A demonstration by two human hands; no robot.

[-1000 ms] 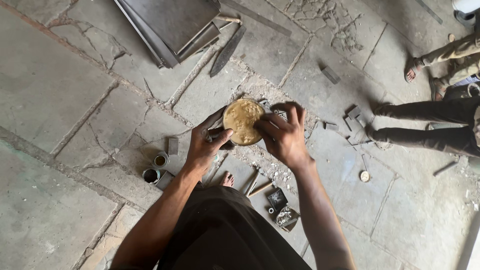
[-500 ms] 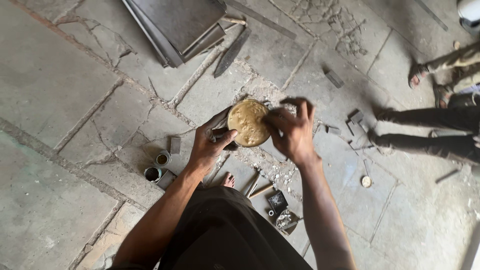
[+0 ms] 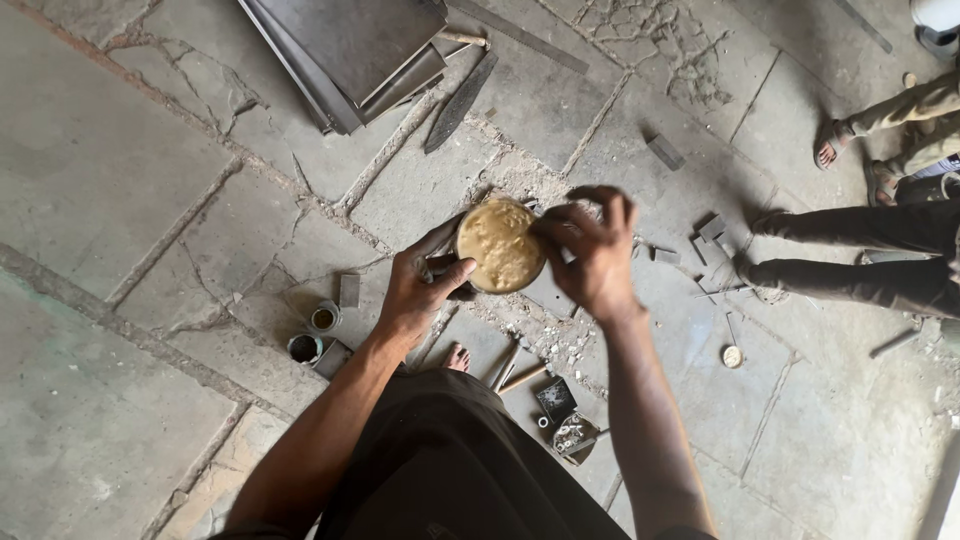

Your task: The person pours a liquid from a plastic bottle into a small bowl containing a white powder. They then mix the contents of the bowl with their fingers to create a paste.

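At the left of the frame lay broad grey stone floor slabs [image 3: 120, 180] with cracked joints, and at the upper middle a stack of dark flat metal sheets [image 3: 350, 50]. Lower left of centre stood two small round tins [image 3: 314, 333], one beside the other, near a small grey block.

The left hand [image 3: 420, 295] gripped the left rim of a round shallow container filled with lumpy tan paste [image 3: 500, 245], thumb laid along the edge and fingers curled beneath, so its grip was closed on the container. That container sat at the centre of the frame, held up above the floor between both hands. The right hand [image 3: 590, 255] was curled over the container's right edge, fingertips bunched tight at the paste; it was blurred, and I could not tell whether it pinched some paste or a small tool.

To do this well, the left hand probably needed to keep the container level and steady (the paste looked soft enough to slump), while the right worked in from the rim, taking little at a time.

Below centre a bare toe [image 3: 457, 356] showed, with thin sticks and a small dark square tray [image 3: 556, 398] nearby. At the right edge another person's legs in dark trousers [image 3: 860, 255] stretched across the floor, well apart from the hands.
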